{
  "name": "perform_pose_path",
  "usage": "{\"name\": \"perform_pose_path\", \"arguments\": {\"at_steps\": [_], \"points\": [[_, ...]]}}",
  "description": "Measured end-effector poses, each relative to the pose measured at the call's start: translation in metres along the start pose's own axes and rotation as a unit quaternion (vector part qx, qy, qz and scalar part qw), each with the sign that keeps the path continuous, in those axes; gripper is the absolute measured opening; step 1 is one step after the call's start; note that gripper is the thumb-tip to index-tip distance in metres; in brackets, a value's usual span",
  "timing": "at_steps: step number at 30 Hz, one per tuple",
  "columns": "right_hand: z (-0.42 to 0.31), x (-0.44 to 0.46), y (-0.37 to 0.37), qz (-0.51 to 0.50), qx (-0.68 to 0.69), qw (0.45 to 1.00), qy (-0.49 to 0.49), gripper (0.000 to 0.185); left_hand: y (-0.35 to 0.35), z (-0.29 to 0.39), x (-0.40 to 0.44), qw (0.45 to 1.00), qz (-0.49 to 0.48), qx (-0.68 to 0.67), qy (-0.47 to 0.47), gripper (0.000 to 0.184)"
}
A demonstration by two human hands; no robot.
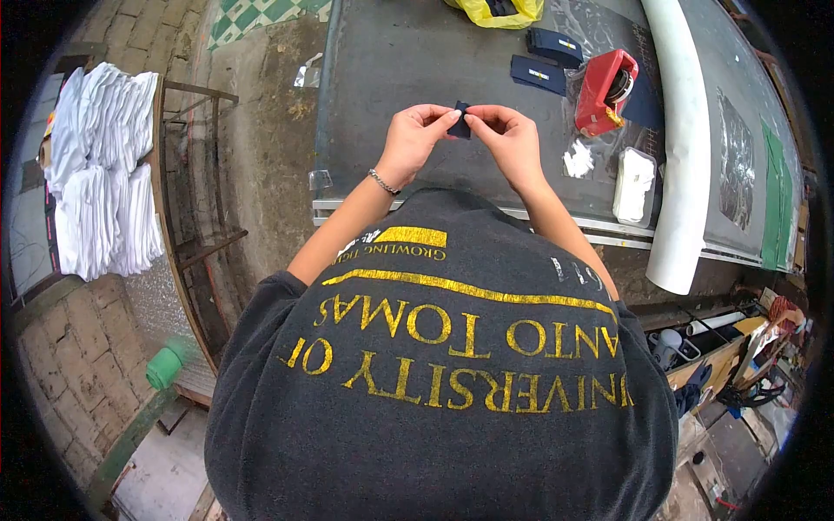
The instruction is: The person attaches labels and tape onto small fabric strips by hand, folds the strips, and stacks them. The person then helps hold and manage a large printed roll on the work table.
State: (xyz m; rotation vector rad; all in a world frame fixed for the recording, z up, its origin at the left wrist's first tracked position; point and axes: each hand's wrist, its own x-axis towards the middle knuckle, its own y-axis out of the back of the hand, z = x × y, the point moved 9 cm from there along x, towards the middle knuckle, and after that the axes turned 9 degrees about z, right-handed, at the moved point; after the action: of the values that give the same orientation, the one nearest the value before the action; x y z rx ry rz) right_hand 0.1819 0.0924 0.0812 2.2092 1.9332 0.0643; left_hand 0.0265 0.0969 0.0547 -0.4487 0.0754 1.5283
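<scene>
Both hands meet over the near part of the dark table (373, 78). Between my left hand (418, 139) and my right hand (506, 139) is a small dark navy piece of fabric (460, 122), pinched by thumb and fingers from either side. Its far face is hidden from me. To the right of my hands lie two stacks of navy fabric pieces, a nearer stack (538, 75) and a farther stack (554, 47), each with a small light mark. A red tape dispenser (605, 94) stands beside them on the table.
A yellow plastic bag (499, 12) lies at the table's far edge. Right of me are small white pieces (578, 160), a white container (634, 187) and a long white roll (683, 148). Folded white garments (104, 174) are stacked on a rack at the left.
</scene>
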Motion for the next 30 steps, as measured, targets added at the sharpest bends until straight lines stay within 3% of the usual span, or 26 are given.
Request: {"name": "perform_pose_path", "arguments": {"at_steps": [7,12,16,24,30], "points": [[0.002,-0.006,-0.005,-0.013,0.045,0.998,-0.045,0.027,0.003,0.004,-0.002,0.999,0.016,0.049,-0.015,0.017],[-0.002,-0.007,-0.004,-0.008,0.02,0.999,-0.05,0.025,0.001,-0.016,-0.001,0.994,-0.018,-0.081,0.07,0.018],[-0.006,-0.007,0.0,0.002,-0.01,1.0,-0.03,0.022,-0.002,-0.014,-0.004,0.994,-0.019,-0.076,0.079,0.018],[-0.001,-0.006,0.003,0.029,-0.018,0.999,-0.017,0.025,-0.006,-0.005,-0.005,1.0,-0.023,0.017,0.006,0.021],[0.013,-0.004,-0.001,0.005,0.133,0.988,-0.083,0.02,-0.006,-0.011,-0.001,0.998,-0.032,-0.045,0.032,0.025]]}}
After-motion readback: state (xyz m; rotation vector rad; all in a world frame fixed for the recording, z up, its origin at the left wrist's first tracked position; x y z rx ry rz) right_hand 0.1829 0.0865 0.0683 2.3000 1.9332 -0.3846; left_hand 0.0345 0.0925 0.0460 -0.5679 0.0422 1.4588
